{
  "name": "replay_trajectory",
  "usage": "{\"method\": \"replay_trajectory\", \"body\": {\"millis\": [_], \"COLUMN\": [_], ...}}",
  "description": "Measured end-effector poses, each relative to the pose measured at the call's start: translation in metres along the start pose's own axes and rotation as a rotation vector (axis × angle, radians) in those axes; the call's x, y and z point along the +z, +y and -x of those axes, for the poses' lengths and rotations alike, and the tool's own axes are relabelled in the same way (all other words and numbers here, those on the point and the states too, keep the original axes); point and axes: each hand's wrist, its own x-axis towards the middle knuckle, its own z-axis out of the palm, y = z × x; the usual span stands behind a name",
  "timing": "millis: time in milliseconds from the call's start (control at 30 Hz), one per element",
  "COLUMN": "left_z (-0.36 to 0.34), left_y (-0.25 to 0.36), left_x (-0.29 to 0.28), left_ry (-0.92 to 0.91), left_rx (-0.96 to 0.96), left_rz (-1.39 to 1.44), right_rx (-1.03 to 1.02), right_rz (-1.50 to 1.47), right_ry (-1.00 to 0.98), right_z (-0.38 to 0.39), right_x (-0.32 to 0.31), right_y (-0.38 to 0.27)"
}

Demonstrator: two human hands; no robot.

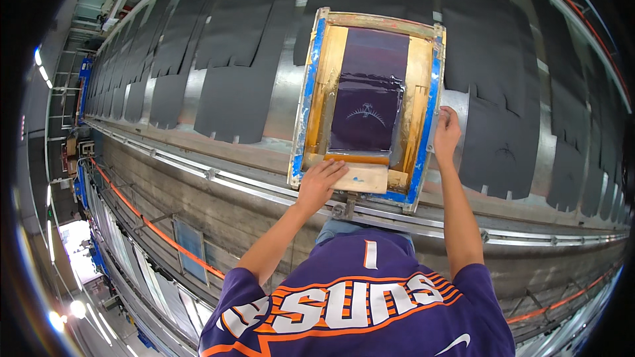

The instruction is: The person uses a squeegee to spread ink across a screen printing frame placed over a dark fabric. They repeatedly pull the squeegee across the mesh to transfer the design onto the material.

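A screen printing frame [433,86], wooden with blue tape along its sides, lies over dark fabric on the long table. Its mesh window [357,139] looks dark purple and bears a pale curved motif with spikes. Across the near end of the frame sits a squeegee [364,177] with a light wooden handle and an amber blade. My left hand [321,182] grips the left end of that handle, thumb side hidden. Fingers curled, my right hand [448,132] holds the frame's right edge beside a small metal tab.
Dark grey fabric pieces [231,102] lie in rows along the metal table on both sides. One piece [499,165] to the right shows a faint similar motif. A metal rail [251,180] runs along the near table edge, in front of my body. Beyond the aisle is an orange bar [152,225].
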Motion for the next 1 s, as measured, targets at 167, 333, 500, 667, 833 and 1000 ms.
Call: {"method": "replay_trajectory", "body": {"millis": [167, 333, 500, 667, 833, 1000], "left_z": [-0.001, -0.095, -0.222, -0.199, -0.09, -0.138], "left_y": [-0.007, -0.055, -0.078, -0.079, -0.05, -0.068], "left_x": [0.015, 0.02, -0.038, -0.01, 0.013, -0.01], "left_ry": [0.003, 0.169, -0.12, 0.05, -0.019, 0.003], "left_rx": [0.058, 0.084, -0.133, -0.026, 0.027, -0.043], "left_rz": [-0.043, -0.019, 0.267, 0.018, -0.078, 0.115], "right_rx": [0.012, -0.36, -0.623, -0.549, -0.574, -0.559], "right_rz": [0.065, 0.511, 0.568, 0.739, 0.569, 0.57], "right_ry": [-0.004, -0.153, -0.496, -0.576, -0.492, -0.495], "right_z": [-0.002, -0.012, -0.039, -0.018, 0.097, 0.047], "right_x": [0.005, -0.023, 0.006, 0.051, 0.011, 0.018], "right_y": [0.012, -0.016, -0.127, -0.094, -0.066, -0.092]}}
